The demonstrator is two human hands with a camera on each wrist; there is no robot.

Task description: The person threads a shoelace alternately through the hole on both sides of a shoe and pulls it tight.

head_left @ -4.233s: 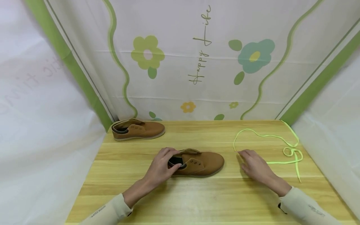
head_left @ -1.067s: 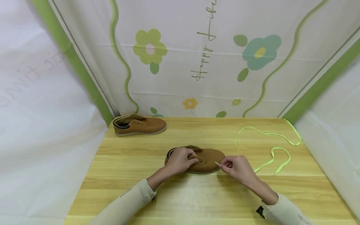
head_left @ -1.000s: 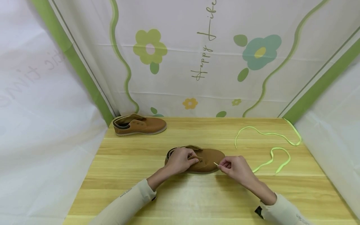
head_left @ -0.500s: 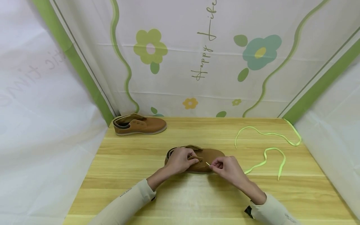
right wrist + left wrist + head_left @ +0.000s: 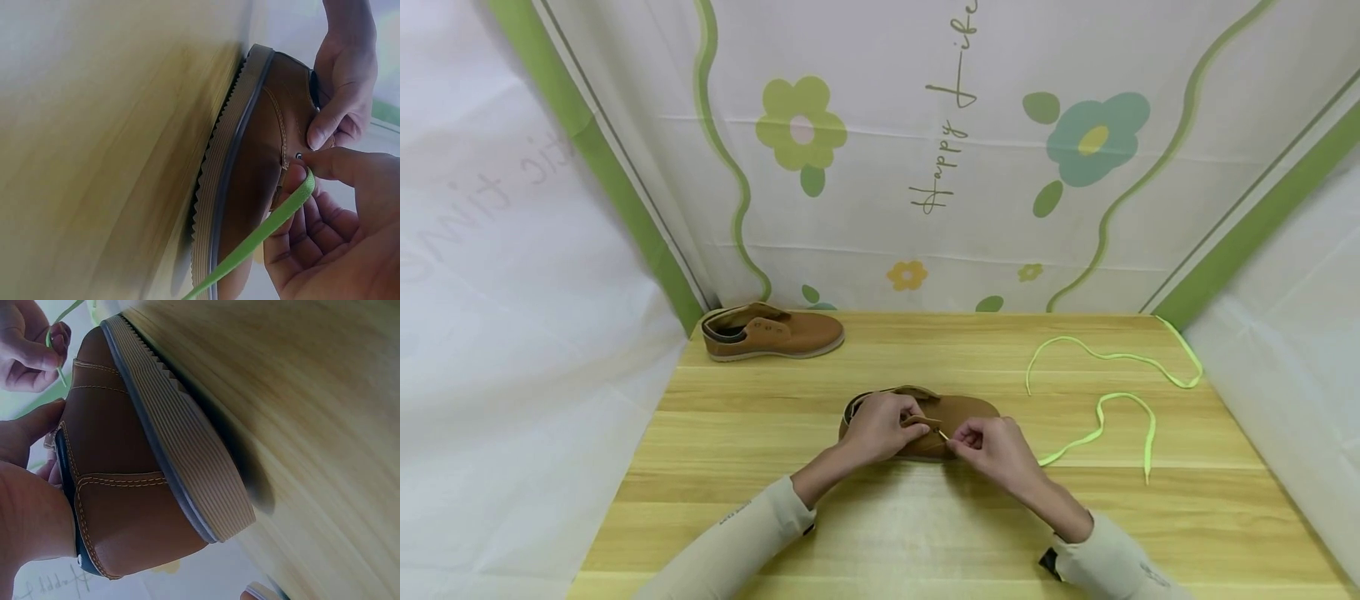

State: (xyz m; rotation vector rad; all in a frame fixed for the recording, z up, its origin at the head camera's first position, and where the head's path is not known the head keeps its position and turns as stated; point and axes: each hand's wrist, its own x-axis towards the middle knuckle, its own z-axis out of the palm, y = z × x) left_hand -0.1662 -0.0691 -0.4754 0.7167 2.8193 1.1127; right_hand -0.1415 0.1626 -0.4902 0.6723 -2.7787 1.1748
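A brown shoe (image 5: pixel 970 408) lies sole-down on the table, toe to the right. My left hand (image 5: pixel 882 429) grips its eyelet flap, thumb outside and fingers inside the opening, as the left wrist view also shows with the shoe's side (image 5: pixel 125 519). At the flap's front end, my right hand (image 5: pixel 996 448) pinches a lime-green shoelace (image 5: pixel 1149 442) close to its tip. That tip points at the front eyelet; whether it has entered is too small to tell. In the right wrist view the shoelace (image 5: pixel 259 236) hangs from thumb and forefinger beside an eyelet (image 5: pixel 299 155).
A second brown shoe (image 5: pixel 801 333), unlaced, stands at the back left of the wooden table (image 5: pixel 910 525). Another lime-green lace (image 5: pixel 1123 357) curves along the back right. A flower-printed white cloth (image 5: pixel 865 208) rises behind the table, with white sheets on both sides.
My left hand has moved from the shoe's opening onto the flap. The right hand has picked up the shoelace and brought it left to the eyelet, dragging its trailing length along.
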